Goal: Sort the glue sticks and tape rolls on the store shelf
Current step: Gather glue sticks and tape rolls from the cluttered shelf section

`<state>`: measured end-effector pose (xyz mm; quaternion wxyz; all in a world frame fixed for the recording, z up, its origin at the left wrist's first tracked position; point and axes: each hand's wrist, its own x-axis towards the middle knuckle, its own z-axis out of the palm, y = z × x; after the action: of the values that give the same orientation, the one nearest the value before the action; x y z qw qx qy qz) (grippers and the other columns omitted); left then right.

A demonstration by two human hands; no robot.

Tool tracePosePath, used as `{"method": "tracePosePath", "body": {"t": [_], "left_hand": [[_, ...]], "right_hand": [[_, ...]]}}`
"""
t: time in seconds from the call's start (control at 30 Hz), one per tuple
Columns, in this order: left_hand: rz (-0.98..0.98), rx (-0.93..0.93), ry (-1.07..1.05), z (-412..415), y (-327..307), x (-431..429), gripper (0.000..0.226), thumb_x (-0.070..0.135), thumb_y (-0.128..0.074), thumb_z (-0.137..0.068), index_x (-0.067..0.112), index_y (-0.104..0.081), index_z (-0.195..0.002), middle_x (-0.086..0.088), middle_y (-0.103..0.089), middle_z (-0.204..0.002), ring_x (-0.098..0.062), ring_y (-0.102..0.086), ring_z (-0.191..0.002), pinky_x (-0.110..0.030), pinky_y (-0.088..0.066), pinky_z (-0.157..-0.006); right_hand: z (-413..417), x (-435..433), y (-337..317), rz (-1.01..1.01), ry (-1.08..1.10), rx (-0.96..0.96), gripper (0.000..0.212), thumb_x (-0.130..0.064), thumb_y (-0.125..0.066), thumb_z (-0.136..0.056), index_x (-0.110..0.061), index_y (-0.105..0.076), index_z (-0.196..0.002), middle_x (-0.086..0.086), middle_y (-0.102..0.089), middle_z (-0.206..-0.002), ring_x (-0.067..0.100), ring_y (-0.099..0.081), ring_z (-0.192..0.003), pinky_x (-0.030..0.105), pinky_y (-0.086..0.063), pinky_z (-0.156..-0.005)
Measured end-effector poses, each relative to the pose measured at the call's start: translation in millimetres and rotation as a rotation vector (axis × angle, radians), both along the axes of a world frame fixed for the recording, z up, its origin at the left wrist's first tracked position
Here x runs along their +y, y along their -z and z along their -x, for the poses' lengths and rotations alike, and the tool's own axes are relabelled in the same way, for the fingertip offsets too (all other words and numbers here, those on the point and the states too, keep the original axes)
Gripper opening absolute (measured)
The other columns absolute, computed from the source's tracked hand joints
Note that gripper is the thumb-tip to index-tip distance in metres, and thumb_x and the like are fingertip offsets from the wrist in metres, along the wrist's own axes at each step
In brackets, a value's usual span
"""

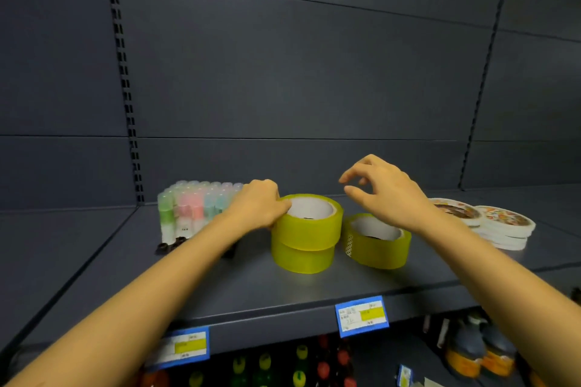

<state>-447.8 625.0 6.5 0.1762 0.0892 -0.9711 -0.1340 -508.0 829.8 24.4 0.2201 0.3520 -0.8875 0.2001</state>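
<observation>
Two yellow tape rolls (306, 232) are stacked at the middle of the dark grey shelf (251, 286). My left hand (259, 204) grips the left side of the top roll, thumb at its rim. A third yellow tape roll (377, 245) lies tilted just to the right, touching the stack. My right hand (383, 188) hovers above that roll, fingers loosely curled and holding nothing. Several upright glue sticks (191, 207) with green, pink and blue bodies and clear caps stand in rows at the back left, partly hidden by my left hand.
A stack of round white discs with colourful prints (493, 223) lies at the right of the shelf. Small black items (169, 245) lie in front of the glue sticks. Blue and yellow price tags (361, 316) hang on the shelf's front edge. Bottles fill the shelf below.
</observation>
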Motion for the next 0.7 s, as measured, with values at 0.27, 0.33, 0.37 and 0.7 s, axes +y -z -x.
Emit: {"method": "tracePosePath", "body": {"t": [0.27,0.33,0.37,0.7], "left_hand": [[0.274,0.131,-0.325,-98,7,-68,0.036,0.046,-0.039,-0.094,0.016,-0.054,-0.109,-0.004,-0.065,-0.109,-0.027,-0.058,-0.100,-0.034,-0.044,-0.076],[0.282,0.111,-0.442,-139,9,-94,0.035,0.045,-0.041,-0.094,0.016,-0.054,-0.109,-0.003,-0.065,-0.108,-0.025,-0.059,-0.099,-0.033,-0.044,-0.075],[0.275,0.106,-0.500,-162,10,-107,0.035,0.045,-0.042,-0.094,0.015,-0.054,-0.109,-0.003,-0.066,-0.107,-0.024,-0.059,-0.098,-0.034,-0.045,-0.075],[0.205,0.071,-0.933,-369,29,-202,0.031,0.045,-0.046,-0.092,0.018,-0.057,-0.103,-0.002,-0.065,-0.109,-0.022,-0.059,-0.100,-0.033,-0.045,-0.075]], "right_hand": [[-32,-95,0,0.032,-0.368,0.020,0.020,-0.032,-0.051,-0.092,-0.032,-0.060,-0.109,-0.010,-0.052,-0.117,0.011,-0.052,-0.105,0.031,-0.043,-0.081],[-50,-133,2,0.005,-0.464,-0.003,0.021,-0.032,-0.050,-0.092,-0.032,-0.060,-0.110,-0.010,-0.052,-0.118,0.012,-0.052,-0.106,0.031,-0.042,-0.082],[-60,-152,4,-0.016,-0.509,-0.017,0.021,-0.033,-0.049,-0.092,-0.032,-0.059,-0.111,-0.009,-0.052,-0.119,0.013,-0.052,-0.107,0.032,-0.043,-0.084],[-193,-309,29,-0.193,-0.882,-0.030,0.029,-0.037,-0.050,-0.093,-0.029,-0.053,-0.121,-0.011,-0.051,-0.126,0.011,-0.050,-0.116,0.033,-0.045,-0.088]]}}
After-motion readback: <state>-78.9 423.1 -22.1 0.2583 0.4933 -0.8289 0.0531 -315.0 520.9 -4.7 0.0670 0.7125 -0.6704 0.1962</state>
